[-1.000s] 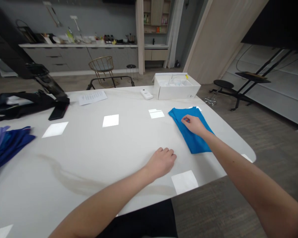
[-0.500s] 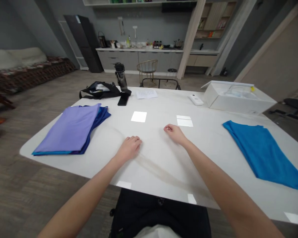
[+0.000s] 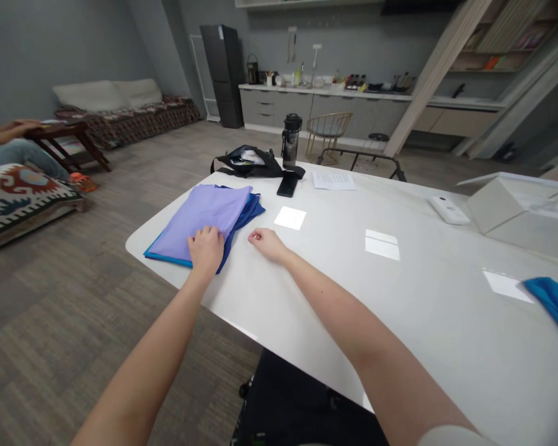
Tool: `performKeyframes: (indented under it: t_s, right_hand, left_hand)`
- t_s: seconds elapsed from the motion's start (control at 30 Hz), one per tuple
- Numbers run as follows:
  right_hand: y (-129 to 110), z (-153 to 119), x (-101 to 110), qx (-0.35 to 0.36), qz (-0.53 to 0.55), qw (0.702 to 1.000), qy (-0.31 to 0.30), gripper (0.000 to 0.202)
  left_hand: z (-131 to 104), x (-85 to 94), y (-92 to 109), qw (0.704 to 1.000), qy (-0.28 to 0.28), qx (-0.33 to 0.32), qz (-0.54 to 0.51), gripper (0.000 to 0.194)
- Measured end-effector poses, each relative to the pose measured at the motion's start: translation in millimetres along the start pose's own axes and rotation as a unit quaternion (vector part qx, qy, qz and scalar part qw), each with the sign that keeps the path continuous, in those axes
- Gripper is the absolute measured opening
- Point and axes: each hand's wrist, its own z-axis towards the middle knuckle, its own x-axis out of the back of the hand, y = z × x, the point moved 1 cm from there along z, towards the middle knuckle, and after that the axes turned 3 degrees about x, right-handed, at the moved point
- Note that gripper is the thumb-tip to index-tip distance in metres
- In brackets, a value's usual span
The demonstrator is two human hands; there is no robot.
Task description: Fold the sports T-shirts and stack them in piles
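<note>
My left hand [image 3: 206, 250] rests on the near right part of a light purple folded cloth [image 3: 193, 217], palm down with its fingers slightly apart and bent. That cloth is the top piece of a stack; dark blue cloth [image 3: 250, 212] shows along its right side and a bright blue edge [image 3: 167, 257] below it. Just right of the stack, my right hand [image 3: 266, 243] is held over the table with its fingers curled together, and I see nothing in them. Another bright blue cloth [image 3: 555, 303] lies at the far right, cut off by the view.
On the white table [image 3: 335, 297] are a black bag [image 3: 251, 162], a dark bottle [image 3: 291, 141], a phone [image 3: 287, 184], a printed sheet [image 3: 333, 181], a white device [image 3: 449, 210] and a white box [image 3: 525, 207]. A person's arm [image 3: 9, 131] shows at the far left.
My view has turned left. Both hands have moved left across the table; the left one has come down on the purple cloth, while the right has come near the stack's right side.
</note>
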Motion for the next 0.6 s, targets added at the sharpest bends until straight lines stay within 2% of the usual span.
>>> performKeyframes:
  t_s: [0.1, 0.17, 0.2, 0.27, 0.33, 0.37, 0.5, 0.6]
  right_hand:
    - [2, -14, 0, 0.02, -0.004, 1.0, -0.017, 0.012]
    - [6, -27, 6, 0.029, -0.012, 0.999, -0.016, 0.013]
    - [8, -34, 11, 0.035, -0.016, 0.999, -0.006, 0.018]
    - [11, -46, 23, 0.053, -0.022, 0.998, 0.036, 0.044]
    - [14, -58, 38, 0.076, -0.019, 0.993, 0.087, 0.066]
    - [15, -65, 48, 0.092, -0.014, 0.99, 0.103, 0.069]
    - [27, -101, 92, 0.141, -0.013, 0.983, 0.117, 0.047]
    - [40, -143, 131, 0.1, -0.021, 0.978, 0.181, 0.034]
  left_hand:
    - [5, 1.7, 3, 0.998, 0.036, -0.005, -0.05, 0.03]
    - [2, 7.5, 14, 0.992, 0.071, -0.02, -0.1, 0.028]
    - [-2, 11.3, 23, 0.987, 0.083, -0.037, -0.129, 0.026]
    - [-12, 19.9, 47, 0.973, 0.085, -0.092, -0.194, 0.021]
    - [-28, 28.2, 78, 0.951, 0.062, -0.163, -0.255, 0.017]
    - [-36, 31.9, 94, 0.938, 0.043, -0.197, -0.282, 0.016]
    - [-71, 40.3, 154, 0.892, -0.027, -0.295, -0.341, 0.018]
    - [-89, 39.6, 187, 0.889, -0.037, -0.304, -0.341, 0.017]
